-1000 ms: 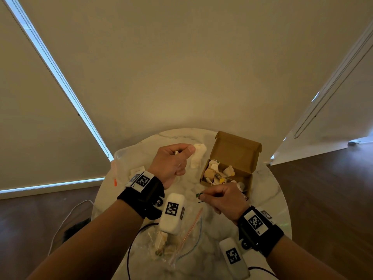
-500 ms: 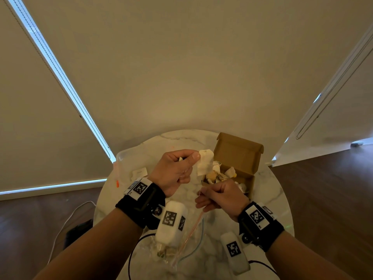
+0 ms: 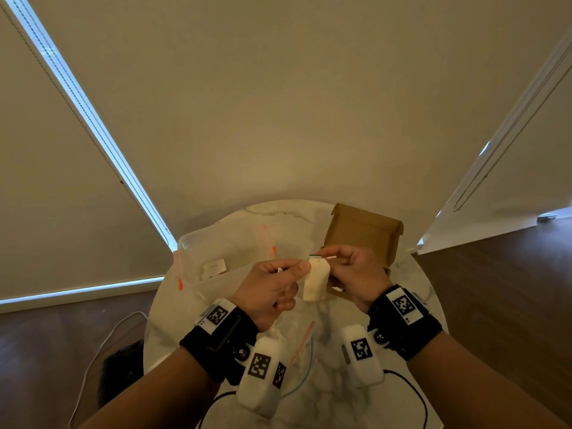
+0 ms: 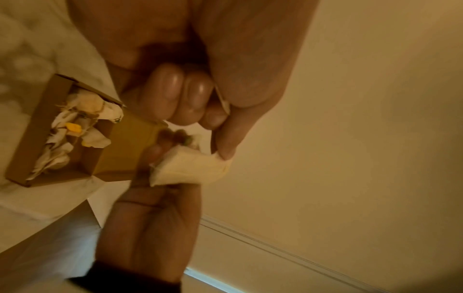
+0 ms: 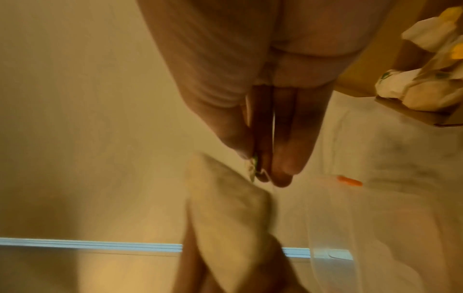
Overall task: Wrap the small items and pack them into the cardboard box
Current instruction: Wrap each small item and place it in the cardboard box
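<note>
Two hands are raised together above the marble table, just in front of the cardboard box. The left hand is curled, and an upper corner of a small cream wrapping sheet is pinched between its thumb and forefinger, so that the sheet hangs down freely. The right hand is closed in a fine pinch on a thin flat item with a green edge, held at the top of the sheet; what the item is cannot be told.

The sheet is judged to be very light, soft and easily creased or torn, so it is best held at its corners and edges, as it is here. The thin item looks stiff but slight, and is likely to slip unless it is held across its flat faces.

Behind the hands the box stands open with its lid upright. In the left wrist view, several wrapped bundles are seen lying inside it, one showing yellow. A clear lidded container with orange clips sits at the left of the table, and a clear plastic bag lies near the front edge.

No brand or legible writing is visible; only square black-and-white coded markers are seen on the wrist bands.
</note>
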`<action>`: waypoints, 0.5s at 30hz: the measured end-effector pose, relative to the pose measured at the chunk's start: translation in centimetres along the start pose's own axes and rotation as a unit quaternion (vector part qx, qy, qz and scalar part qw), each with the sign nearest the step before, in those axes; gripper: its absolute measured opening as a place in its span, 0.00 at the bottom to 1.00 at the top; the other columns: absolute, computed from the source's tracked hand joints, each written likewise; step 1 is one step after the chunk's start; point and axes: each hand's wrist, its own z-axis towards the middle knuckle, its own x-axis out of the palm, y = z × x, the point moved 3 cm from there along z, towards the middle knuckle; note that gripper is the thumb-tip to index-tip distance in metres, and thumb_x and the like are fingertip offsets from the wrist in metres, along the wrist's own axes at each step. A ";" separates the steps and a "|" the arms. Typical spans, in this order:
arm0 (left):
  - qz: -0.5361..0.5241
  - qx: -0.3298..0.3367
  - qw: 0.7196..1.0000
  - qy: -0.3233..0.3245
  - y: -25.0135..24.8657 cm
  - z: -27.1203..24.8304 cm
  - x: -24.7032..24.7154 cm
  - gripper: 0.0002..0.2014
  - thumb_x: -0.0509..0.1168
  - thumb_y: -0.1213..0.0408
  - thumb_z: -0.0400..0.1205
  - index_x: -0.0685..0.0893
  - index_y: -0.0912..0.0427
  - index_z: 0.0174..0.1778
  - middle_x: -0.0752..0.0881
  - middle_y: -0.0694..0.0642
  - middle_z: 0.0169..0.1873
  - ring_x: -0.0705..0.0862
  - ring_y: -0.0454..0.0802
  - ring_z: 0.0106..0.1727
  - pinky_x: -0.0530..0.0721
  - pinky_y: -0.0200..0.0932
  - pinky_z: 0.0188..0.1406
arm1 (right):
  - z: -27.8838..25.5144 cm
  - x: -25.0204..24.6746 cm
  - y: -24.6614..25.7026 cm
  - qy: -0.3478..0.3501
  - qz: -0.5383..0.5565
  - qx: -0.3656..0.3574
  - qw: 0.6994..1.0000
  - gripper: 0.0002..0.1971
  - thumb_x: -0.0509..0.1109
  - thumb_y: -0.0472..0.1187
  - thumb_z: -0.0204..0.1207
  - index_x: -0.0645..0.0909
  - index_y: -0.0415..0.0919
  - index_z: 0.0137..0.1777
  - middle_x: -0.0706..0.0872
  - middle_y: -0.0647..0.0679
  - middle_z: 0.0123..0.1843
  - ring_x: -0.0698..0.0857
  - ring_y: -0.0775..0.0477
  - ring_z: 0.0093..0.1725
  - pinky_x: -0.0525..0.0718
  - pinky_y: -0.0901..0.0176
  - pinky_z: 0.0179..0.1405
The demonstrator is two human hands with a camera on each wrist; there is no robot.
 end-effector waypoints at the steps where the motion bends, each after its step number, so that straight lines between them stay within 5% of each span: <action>1: -0.001 -0.008 1.000 -0.011 0.4 0.0 -0.2 0.09 0.70 0.67 0.78 0.87 0.70 0.48 0.70 0.49 0.15 0.61 0.41 0.15 0.56 0.32 0.16 | 0.1 0.0 0.4 -0.003 -0.007 -0.007 1.000 0.06 0.73 0.28 0.74 0.85 0.29 0.50 0.90 0.39 0.37 0.87 0.48 0.31 0.84 0.63 0.25; 6: 0.002 -0.032 0.998 -0.051 1.6 -0.2 -0.6 0.07 0.71 0.68 0.78 0.91 0.61 0.34 0.66 0.50 0.16 0.60 0.42 0.16 0.55 0.33 0.17 | 0.3 -0.2 1.9 -0.005 -0.086 -0.060 0.995 0.02 0.76 0.32 0.73 0.87 0.35 0.45 0.84 0.44 0.32 0.78 0.56 0.25 0.77 0.65 0.24; 9: -0.004 -0.032 0.997 -0.067 1.6 -0.1 -0.6 0.06 0.72 0.68 0.78 0.90 0.63 0.36 0.66 0.50 0.16 0.59 0.43 0.17 0.54 0.34 0.18 | -0.1 0.0 2.6 0.020 -0.082 -0.075 0.994 0.01 0.74 0.30 0.74 0.86 0.35 0.44 0.82 0.46 0.28 0.72 0.57 0.19 0.70 0.68 0.18; 12: 0.000 -0.028 0.997 -0.077 1.6 0.1 -0.6 0.14 0.72 0.68 0.78 0.88 0.56 0.25 0.65 0.50 0.17 0.58 0.43 0.17 0.53 0.36 0.20 | -0.7 0.3 3.2 0.050 -0.063 -0.077 0.994 0.02 0.72 0.27 0.75 0.85 0.32 0.44 0.86 0.42 0.28 0.75 0.53 0.19 0.71 0.68 0.16; 15: -0.005 -0.023 0.996 -0.081 1.2 0.4 -0.7 0.08 0.72 0.67 0.78 0.89 0.59 0.32 0.64 0.50 0.17 0.58 0.43 0.17 0.53 0.36 0.20 | -1.4 0.3 3.7 0.091 -0.061 -0.098 0.989 0.03 0.71 0.25 0.75 0.85 0.28 0.45 0.89 0.36 0.34 0.82 0.50 0.25 0.78 0.66 0.21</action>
